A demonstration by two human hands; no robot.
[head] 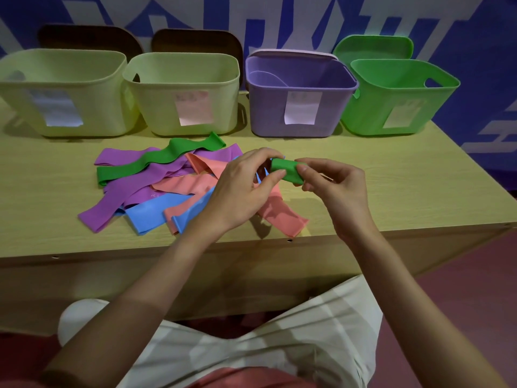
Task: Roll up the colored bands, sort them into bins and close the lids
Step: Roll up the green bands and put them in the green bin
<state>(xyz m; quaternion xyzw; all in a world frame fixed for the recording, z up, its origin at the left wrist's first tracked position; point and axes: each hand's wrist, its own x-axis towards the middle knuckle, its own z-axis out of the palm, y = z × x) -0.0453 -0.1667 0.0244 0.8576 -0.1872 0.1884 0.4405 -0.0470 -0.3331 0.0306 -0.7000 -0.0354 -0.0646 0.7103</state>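
A rolled green band (288,170) is held above the table between both hands. My left hand (243,186) pinches its left end and my right hand (338,189) grips its right end. To the left lies a loose pile of flat bands: a green band (156,161), purple bands (131,191), pink bands (279,214) and blue bands (151,210). Along the back stand open bins: two pale yellow bins (64,65) (181,65), a purple bin (302,85) and a green bin (402,77).
Lids lean behind the bins: two dark brown lids (89,37) (195,40), a purple lid (293,53) and a green lid (375,47). Each bin carries a paper label. The wooden table (405,177) ends at a front edge near my lap.
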